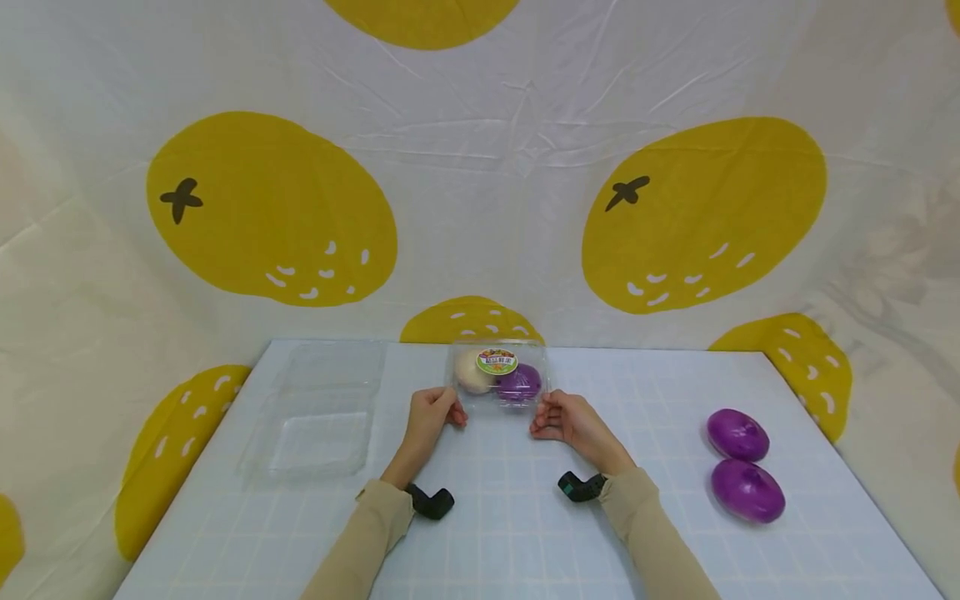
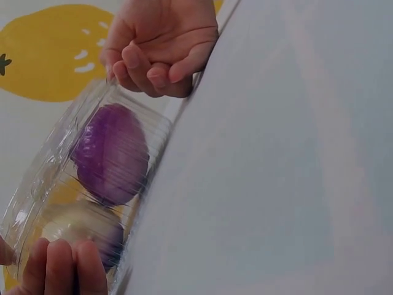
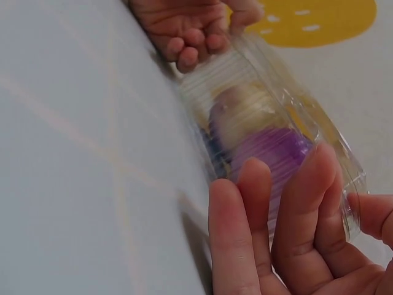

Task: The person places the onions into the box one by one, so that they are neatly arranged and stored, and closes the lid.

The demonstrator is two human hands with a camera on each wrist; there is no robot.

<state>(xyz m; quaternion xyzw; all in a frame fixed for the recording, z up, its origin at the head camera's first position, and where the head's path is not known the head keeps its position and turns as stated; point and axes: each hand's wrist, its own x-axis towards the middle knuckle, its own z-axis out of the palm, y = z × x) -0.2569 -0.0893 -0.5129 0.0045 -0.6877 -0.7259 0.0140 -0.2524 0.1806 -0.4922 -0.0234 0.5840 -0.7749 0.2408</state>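
Observation:
A clear plastic clamshell box (image 1: pixel 459 400) lies closed at the back middle of the table, with an oval fruit label (image 1: pixel 497 362) on its lid. Inside it are a cream-coloured round vegetable (image 1: pixel 472 375) and a shiny purple onion-like one (image 1: pixel 519 385). My left hand (image 1: pixel 435 408) pinches the box's near left corner between thumb and fingers. At the near right corner, my right hand (image 1: pixel 568 421) pinches the edge, its thumb (image 3: pixel 373 215) against the rim. In the left wrist view the purple onion (image 2: pixel 113 153) shows through the ribbed side wall.
Another clear clamshell box (image 1: pixel 315 446) stands on the left, its lid folded back. Two purple onions (image 1: pixel 738 435) lie on the right of the checked tablecloth (image 1: pixel 495 533). Behind the table's back edge hangs a pale curtain (image 1: pixel 487 208) with yellow fruit prints.

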